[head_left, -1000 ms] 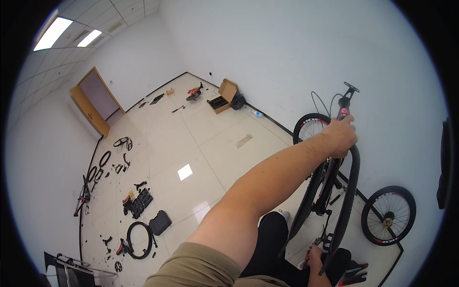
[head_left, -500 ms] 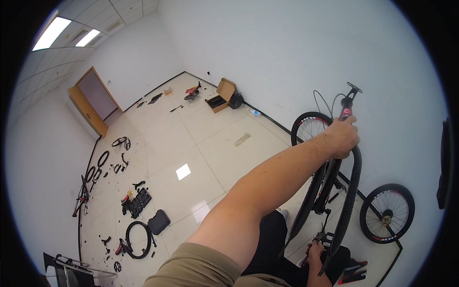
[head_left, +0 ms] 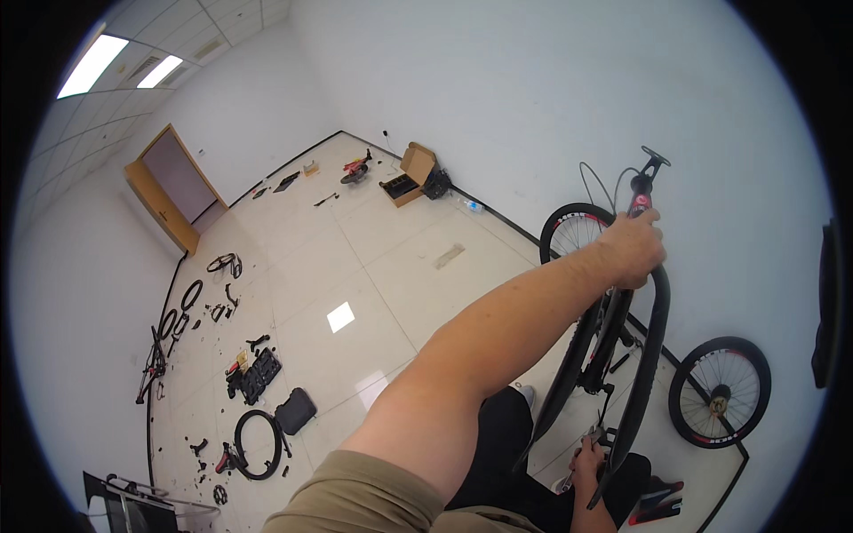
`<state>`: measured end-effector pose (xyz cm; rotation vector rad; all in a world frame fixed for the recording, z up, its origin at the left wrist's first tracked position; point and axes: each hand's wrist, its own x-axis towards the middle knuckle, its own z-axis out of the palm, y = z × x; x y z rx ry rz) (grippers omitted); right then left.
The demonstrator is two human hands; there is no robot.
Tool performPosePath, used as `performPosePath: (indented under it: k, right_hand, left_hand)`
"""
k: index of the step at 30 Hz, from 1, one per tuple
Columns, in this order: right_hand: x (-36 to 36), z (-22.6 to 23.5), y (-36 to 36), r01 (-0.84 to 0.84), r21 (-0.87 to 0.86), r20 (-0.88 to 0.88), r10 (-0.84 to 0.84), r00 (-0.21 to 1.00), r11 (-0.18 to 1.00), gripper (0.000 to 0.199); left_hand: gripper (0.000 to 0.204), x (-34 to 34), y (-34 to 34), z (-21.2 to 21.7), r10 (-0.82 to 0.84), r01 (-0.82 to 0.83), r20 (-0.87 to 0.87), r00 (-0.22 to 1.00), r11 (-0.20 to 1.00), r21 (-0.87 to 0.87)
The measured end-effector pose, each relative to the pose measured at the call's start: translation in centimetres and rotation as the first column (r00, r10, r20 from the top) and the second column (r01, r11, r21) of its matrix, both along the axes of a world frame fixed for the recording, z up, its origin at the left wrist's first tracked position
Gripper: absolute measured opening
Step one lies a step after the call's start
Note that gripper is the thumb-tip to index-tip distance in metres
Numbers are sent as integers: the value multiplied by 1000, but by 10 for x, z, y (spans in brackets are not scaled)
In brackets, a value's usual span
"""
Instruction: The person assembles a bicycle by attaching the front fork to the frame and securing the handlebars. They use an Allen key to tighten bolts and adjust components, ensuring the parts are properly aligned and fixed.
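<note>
Your left hand [head_left: 633, 247] is clenched on the black tyre [head_left: 647, 355]; your right hand [head_left: 588, 459] grasps its lower part.

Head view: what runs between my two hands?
In the head view, the black tyre runs from the left hand down to the right hand, with a black bike frame beside it.

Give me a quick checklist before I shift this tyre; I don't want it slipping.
1. Left hand closed on top of black tyre: ok.
2. Right hand down at the tyre's lower end: ok.
3. Right fingers' grip: cannot tell.
4. Spoked wheel by the wall stands apart: ok.
5. Red-and-black item lies on the floor close by: not ok.
</note>
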<state>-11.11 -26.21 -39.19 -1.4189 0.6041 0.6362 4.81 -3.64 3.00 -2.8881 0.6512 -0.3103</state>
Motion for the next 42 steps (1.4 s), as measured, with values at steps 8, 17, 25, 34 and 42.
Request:
performPosePath:
  k: [8,17,25,34,42]
  right_hand:
    - [9,-65,-19,91,279,-30,-86,996,956,16]
    - [16,-123,-41,183,190,44,-195,980,964,18]
    - [0,-12,-29,156,78,30,-159,987,985,7]
    - [4,-14,-18,246,67,137,-253,958,967,25]
    - [2,-26,-8,136,-53,362,-108,926,989,28]
  left_hand:
    - [26,1,5,0,32,-32,-20,999,999,5]
    - [33,30,-30,3,-12,17,-65,998,998,67]
    - [13,-4,3,-8,-285,316,212,935,940,-127]
    - [16,5,-1,-6,-266,289,145,953,942,-169]
    - [19,6,1,-9,-256,279,150,955,947,-162]
